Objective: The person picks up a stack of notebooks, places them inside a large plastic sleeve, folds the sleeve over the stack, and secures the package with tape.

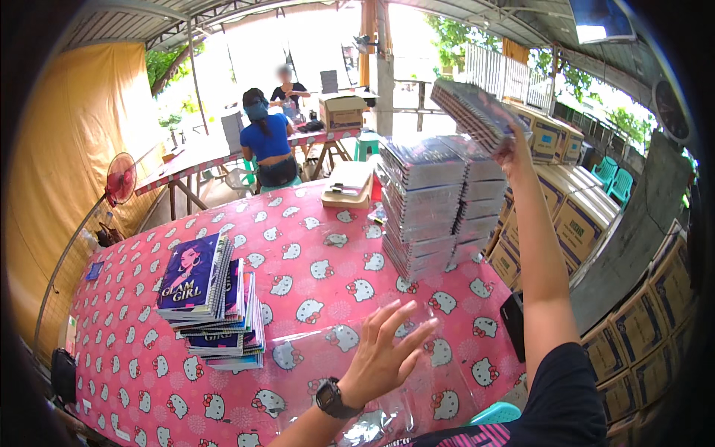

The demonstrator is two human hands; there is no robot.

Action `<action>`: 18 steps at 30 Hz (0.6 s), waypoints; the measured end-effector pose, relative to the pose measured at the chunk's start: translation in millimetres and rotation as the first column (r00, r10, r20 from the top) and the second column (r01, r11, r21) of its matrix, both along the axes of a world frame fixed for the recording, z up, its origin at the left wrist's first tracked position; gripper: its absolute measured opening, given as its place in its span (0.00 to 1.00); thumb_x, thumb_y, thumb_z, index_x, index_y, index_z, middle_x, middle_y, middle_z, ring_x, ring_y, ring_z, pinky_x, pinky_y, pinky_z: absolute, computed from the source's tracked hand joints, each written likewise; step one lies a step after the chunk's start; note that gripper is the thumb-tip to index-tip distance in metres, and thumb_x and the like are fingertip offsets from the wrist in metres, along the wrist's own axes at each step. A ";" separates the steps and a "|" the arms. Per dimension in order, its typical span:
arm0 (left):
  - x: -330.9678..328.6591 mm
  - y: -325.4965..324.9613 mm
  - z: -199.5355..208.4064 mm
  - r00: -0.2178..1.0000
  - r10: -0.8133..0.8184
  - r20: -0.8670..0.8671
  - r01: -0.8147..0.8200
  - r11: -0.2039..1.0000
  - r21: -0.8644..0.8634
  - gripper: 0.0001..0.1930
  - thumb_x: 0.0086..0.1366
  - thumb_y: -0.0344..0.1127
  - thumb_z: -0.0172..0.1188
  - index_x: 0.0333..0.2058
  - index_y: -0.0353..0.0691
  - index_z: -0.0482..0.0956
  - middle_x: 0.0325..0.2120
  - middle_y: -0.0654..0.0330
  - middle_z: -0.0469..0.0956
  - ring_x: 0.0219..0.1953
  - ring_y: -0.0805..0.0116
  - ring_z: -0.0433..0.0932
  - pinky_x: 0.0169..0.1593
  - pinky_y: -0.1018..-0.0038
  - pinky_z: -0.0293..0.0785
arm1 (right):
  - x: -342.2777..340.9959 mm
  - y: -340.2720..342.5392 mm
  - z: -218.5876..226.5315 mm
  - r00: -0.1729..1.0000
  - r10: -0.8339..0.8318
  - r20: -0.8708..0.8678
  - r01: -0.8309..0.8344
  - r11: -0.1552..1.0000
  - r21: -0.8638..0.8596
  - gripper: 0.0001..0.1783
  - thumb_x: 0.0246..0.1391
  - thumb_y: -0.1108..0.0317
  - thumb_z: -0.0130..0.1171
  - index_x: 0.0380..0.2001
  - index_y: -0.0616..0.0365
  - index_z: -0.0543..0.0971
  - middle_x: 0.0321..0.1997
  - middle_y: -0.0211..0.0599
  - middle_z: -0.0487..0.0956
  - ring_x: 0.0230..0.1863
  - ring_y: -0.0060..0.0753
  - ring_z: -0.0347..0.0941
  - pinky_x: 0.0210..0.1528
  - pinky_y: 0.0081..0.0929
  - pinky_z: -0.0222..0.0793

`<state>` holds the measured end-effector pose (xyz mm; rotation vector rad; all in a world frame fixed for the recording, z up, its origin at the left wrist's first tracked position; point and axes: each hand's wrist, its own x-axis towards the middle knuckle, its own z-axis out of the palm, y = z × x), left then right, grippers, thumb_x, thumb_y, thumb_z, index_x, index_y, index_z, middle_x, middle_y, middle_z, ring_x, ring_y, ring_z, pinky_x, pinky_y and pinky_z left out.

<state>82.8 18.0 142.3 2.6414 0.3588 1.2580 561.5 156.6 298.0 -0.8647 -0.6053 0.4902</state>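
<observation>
My right hand is raised off to my right, its fingers closed on the near end of a bundle of spiral notebooks, pinching it firmly. The bundle is tilted, in the air, just above the piles of notebooks at the table's right; whether it touches them I cannot tell. The piles stand in two columns side by side, their glossy sides apparently wrapped in clear film. My left hand is empty, fingers spread and palm down, over clear plastic lying on the pink table; contact is not determinable. I see nothing inside that plastic. To the left of it, a loose stack of notebooks sits unevenly, purple covers up. Of containers, a shallow beige tray near the far edge bears white papers. A carton on the rear table has a raised flap; its contents are hidden. Brown boxes are stacked beyond the right edge of my table; what they contain is not visible.
</observation>
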 end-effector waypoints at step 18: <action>-171.0 -23.9 -45.4 0.699 0.710 0.084 -0.652 0.682 -0.331 0.31 0.52 0.34 0.65 0.55 0.38 0.67 0.57 0.50 0.60 0.60 0.53 0.59 0.62 0.59 0.53 | -93.6 25.7 -100.9 0.183 -0.556 0.811 0.627 0.702 0.340 0.15 0.55 0.63 0.53 0.41 0.61 0.74 0.42 0.42 0.74 0.52 0.33 0.68 0.50 0.30 0.65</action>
